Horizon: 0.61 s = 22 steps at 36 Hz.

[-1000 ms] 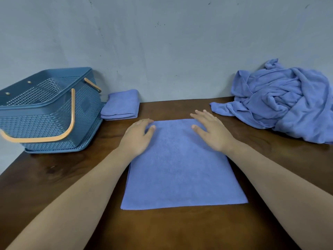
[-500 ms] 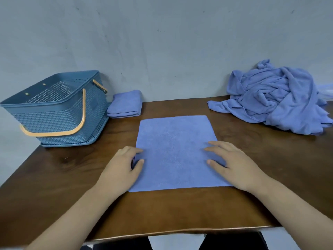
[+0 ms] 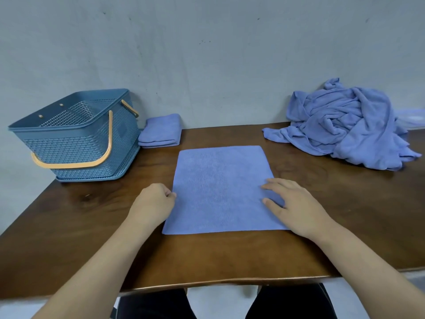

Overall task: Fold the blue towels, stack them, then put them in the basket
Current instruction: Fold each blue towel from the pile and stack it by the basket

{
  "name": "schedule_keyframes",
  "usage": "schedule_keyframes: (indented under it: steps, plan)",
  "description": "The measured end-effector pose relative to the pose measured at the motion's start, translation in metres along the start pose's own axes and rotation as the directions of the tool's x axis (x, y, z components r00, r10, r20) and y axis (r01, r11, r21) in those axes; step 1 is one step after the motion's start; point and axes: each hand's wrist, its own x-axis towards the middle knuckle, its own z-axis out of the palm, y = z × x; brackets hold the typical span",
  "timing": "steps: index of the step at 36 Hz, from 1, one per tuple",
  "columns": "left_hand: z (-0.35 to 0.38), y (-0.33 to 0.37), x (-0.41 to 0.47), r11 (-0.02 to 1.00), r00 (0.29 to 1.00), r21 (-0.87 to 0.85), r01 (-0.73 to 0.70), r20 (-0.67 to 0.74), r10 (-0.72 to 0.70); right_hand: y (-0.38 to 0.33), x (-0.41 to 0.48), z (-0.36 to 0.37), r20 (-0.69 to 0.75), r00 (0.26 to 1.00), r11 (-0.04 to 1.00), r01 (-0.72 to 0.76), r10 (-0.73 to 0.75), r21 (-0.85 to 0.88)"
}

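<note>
You have nothing to read here: no text, label, brand, number or sign is legible on anything in view.

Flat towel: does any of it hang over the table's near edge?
No, the flat towel lies wholly on the table, with bare wood showing between its near edge and the table's edge.
</note>
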Motion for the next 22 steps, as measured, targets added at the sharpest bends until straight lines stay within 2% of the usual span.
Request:
schedule_keyframes:
  steps: [3,5,6,8,10,12,14,18,22]
  plan:
    - [0.001,0.001,-0.008,0.996,0.996,0.044,-0.079,-0.046,0.081,0.000,-0.004,-0.004,-0.005,0.997,0.996,0.080,-0.080,0.030]
    - [0.004,0.000,-0.018,0.960,0.958,0.065,-0.273,-0.077,0.277,-0.001,-0.010,-0.005,0.000,0.985,0.983,0.174,-0.175,0.058]
    - [0.007,-0.001,-0.023,0.909,0.908,0.089,-0.407,-0.068,0.414,-0.002,-0.013,-0.005,0.006,0.976,0.973,0.218,-0.219,0.072]
    - [0.009,-0.005,-0.034,0.749,0.755,0.112,-0.653,0.019,0.655,-0.004,-0.019,-0.006,0.025,0.961,0.957,0.273,-0.277,0.101]
    - [0.008,-0.006,-0.044,0.626,0.629,0.065,-0.777,0.118,0.768,-0.005,-0.023,-0.008,0.041,0.959,0.951,0.270,-0.279,0.148]
    - [0.005,-0.009,-0.049,0.584,0.577,0.004,-0.812,0.156,0.802,-0.006,-0.025,-0.011,0.046,0.957,0.944,0.273,-0.286,0.186]
    - [0.000,-0.015,-0.052,0.580,0.571,-0.023,-0.814,0.148,0.807,-0.007,-0.026,-0.013,0.045,0.948,0.934,0.303,-0.316,0.191]
    - [-0.001,-0.022,-0.055,0.554,0.557,0.065,-0.830,0.130,0.820,-0.011,-0.030,-0.015,0.051,0.936,0.922,0.331,-0.347,0.200]
    - [0.012,0.003,-0.061,0.483,0.497,0.130,-0.866,0.124,0.859,-0.013,-0.029,-0.011,0.035,0.922,0.921,0.382,-0.386,0.083]
